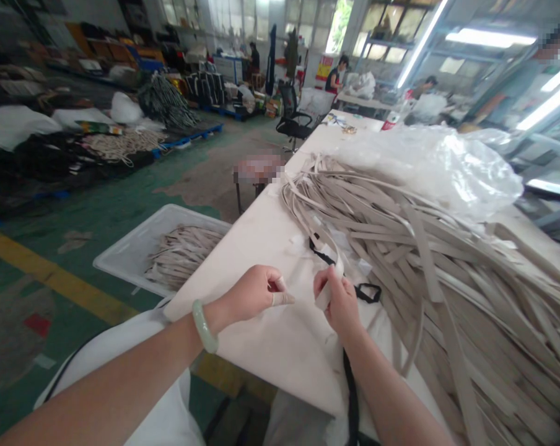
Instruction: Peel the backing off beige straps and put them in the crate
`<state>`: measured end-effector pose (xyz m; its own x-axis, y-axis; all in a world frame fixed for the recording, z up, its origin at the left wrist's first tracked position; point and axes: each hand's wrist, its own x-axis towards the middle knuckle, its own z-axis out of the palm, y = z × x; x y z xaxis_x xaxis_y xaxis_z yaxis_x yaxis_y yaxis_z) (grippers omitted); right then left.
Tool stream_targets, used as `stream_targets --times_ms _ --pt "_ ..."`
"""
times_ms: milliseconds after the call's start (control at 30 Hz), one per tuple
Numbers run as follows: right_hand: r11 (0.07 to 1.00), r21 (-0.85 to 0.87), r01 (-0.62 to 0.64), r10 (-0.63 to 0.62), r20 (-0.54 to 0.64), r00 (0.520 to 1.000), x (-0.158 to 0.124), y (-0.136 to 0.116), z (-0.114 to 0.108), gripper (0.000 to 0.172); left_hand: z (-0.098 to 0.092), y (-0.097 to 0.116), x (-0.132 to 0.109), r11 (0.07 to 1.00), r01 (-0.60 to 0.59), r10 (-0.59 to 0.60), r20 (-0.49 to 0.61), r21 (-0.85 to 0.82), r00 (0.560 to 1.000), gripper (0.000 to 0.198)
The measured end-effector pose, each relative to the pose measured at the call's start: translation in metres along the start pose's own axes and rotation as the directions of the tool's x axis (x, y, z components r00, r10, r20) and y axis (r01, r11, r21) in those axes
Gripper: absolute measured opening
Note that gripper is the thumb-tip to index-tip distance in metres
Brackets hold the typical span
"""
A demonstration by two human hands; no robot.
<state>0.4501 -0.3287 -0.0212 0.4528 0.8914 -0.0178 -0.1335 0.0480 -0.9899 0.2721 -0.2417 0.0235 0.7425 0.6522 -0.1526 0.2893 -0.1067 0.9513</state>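
My right hand (338, 303) is closed around the end of a beige strap (332, 272) that loops up from the white table (271, 248). Close to its left, my left hand (254, 291) has its fingers curled and pinched together, with a taped fingertip; anything in it is too small to name. A green bangle (204, 326) sits on my left wrist. A black cord (366, 291) lies on the table beside the right hand. A big pile of beige straps (428, 260) covers the table's right side.
A white plastic bin (131, 248) with more beige straps stands on the green floor left of the table. A clear plastic bag (438, 167) lies behind the pile. A black office chair (292, 118) and other people are far back. Goods cover the floor at left.
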Motion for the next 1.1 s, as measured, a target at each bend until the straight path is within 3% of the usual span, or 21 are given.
stream_targets --times_ms 67,133,233,433,633,767,800,867,933,1000,1067,1100 --pt "0.996 0.011 0.089 -0.088 -0.064 0.994 0.0 -0.003 -0.003 0.053 -0.001 -0.003 -0.002 0.997 -0.022 0.021 0.02 0.08 1.0 0.034" --pt "0.99 -0.023 0.14 -0.141 -0.036 0.989 -0.004 -0.005 -0.005 0.048 0.001 -0.005 -0.003 0.992 -0.02 0.014 0.047 0.126 0.999 0.031" --pt "0.971 -0.099 0.219 -0.209 0.102 0.973 -0.013 -0.009 -0.004 0.039 0.003 -0.007 -0.004 0.99 0.004 -0.017 0.09 0.143 0.996 0.03" --pt "0.902 -0.15 0.404 -0.335 0.348 0.876 -0.022 -0.015 0.007 0.038 0.005 -0.006 -0.005 0.991 0.051 -0.079 0.232 0.126 0.97 0.033" --pt "0.946 -0.058 0.318 -0.257 0.46 0.85 -0.021 -0.01 0.016 0.03 0.003 -0.005 -0.006 1.0 0.0 0.001 0.341 -0.003 0.94 0.033" --pt "0.992 0.125 0.03 -0.068 0.318 0.946 -0.012 -0.008 0.011 0.053 -0.003 -0.006 -0.008 1.0 0.009 -0.019 0.433 0.025 0.901 0.033" --pt "0.99 0.138 -0.007 -0.029 0.262 0.965 -0.01 -0.008 0.009 0.055 -0.003 -0.007 -0.008 1.0 0.014 -0.025 0.452 0.028 0.892 0.034" --pt "0.999 0.021 0.045 -0.049 0.215 0.975 -0.011 -0.009 0.009 0.051 -0.002 -0.01 -0.01 0.999 0.044 -0.035 0.451 -0.01 0.892 0.034" --pt "0.967 -0.158 0.202 -0.146 0.307 0.941 -0.017 -0.01 0.013 0.043 0.003 -0.012 -0.011 0.992 0.052 -0.006 0.375 -0.113 0.927 0.033" --pt "0.922 -0.229 0.312 -0.178 0.463 0.868 -0.024 -0.01 0.017 0.038 0.005 -0.014 -0.013 0.971 0.012 0.055 0.272 -0.237 0.961 0.028" --pt "0.948 -0.162 0.275 -0.147 0.544 0.826 -0.027 -0.009 0.019 0.038 0.004 -0.016 -0.016 0.967 -0.022 0.084 0.235 -0.255 0.968 0.028" --pt "0.975 -0.093 0.202 -0.124 0.527 0.841 -0.025 -0.008 0.019 0.04 0.002 -0.018 -0.018 0.977 -0.016 0.074 0.266 -0.213 0.961 0.03"
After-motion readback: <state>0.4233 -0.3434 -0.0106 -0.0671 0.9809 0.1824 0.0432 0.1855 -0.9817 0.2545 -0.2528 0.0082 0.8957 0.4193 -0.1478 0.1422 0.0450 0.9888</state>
